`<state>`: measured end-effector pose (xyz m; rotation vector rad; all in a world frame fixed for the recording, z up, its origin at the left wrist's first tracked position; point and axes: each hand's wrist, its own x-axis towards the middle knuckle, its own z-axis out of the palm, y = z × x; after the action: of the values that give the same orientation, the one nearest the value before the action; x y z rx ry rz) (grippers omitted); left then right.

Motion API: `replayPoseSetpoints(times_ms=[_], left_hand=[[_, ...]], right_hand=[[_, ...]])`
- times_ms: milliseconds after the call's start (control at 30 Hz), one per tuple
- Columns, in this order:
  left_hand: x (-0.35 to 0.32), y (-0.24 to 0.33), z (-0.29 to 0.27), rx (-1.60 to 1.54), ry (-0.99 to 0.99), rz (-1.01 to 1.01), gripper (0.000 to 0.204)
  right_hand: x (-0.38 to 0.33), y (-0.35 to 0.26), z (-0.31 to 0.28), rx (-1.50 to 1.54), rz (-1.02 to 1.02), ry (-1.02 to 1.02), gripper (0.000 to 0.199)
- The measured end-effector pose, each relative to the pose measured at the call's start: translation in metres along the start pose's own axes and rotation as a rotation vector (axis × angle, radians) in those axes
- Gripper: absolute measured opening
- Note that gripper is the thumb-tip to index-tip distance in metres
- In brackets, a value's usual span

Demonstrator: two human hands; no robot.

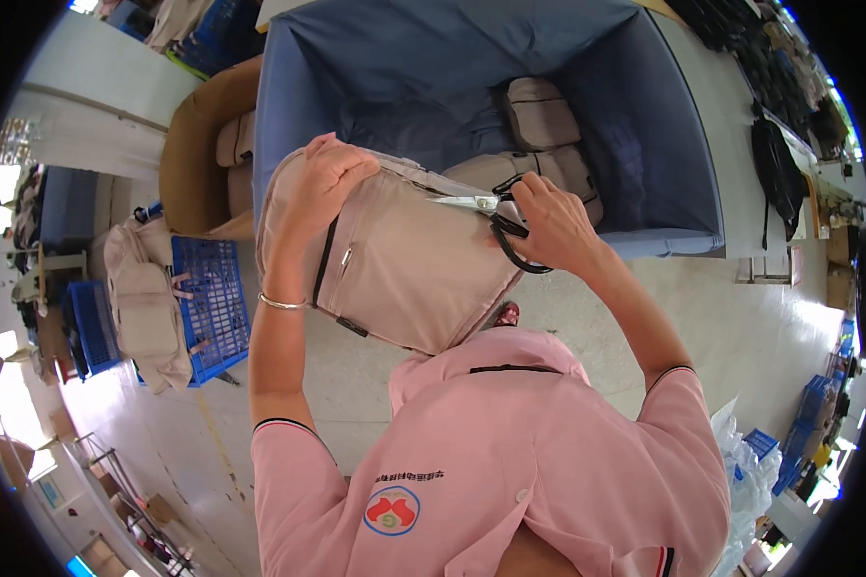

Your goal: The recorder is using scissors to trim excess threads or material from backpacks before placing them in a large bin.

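Observation:
I hold a beige backpack (404, 264) up in front of my chest. My left hand (322, 183) grips its top left corner. My right hand (548, 226) is closed on a pair of scissors (481, 207) with black handles, and the metal blades point left along the bag's upper edge, touching the fabric. A black zipper line and a strap run down the bag's front. A thin bangle sits on my left wrist.
A large blue fabric-lined bin (664, 144) just beyond the bag holds several more beige bags (544, 115). A brown cardboard box (197, 154) stands at the left, with a blue plastic crate (212, 308) and another beige bag (144, 303) draped over it. Dark bags (779, 173) lie at the right.

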<state>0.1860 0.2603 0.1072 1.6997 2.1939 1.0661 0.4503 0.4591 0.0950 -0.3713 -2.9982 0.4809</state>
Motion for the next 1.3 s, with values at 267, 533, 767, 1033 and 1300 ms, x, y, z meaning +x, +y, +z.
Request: replayPoseSetpoints(times_ms=[267, 533, 767, 1033, 1300], left_hand=[[-0.009, -0.014, 0.0, -0.047, 0.007, -0.029, 0.014], [-0.007, -0.013, -0.002, -0.082, -0.042, -0.037, 0.015], [-0.006, -0.006, -0.006, -0.074, -0.05, -0.065, 0.014], [-0.003, 0.001, -0.005, -0.144, -0.054, -0.084, 0.013], [-0.004, 0.001, -0.006, -0.101, -0.018, -0.012, 0.011]], right_hand=[[0.006, -0.01, 0.006, 0.04, 0.015, -0.109, 0.046], [0.001, -0.005, 0.015, 0.065, -0.035, -0.002, 0.048], [0.001, -0.004, 0.023, 0.082, -0.039, -0.063, 0.048], [-0.003, -0.004, 0.031, 0.02, -0.011, -0.04, 0.044], [0.015, -0.01, 0.03, 0.026, -0.087, 0.001, 0.044]])
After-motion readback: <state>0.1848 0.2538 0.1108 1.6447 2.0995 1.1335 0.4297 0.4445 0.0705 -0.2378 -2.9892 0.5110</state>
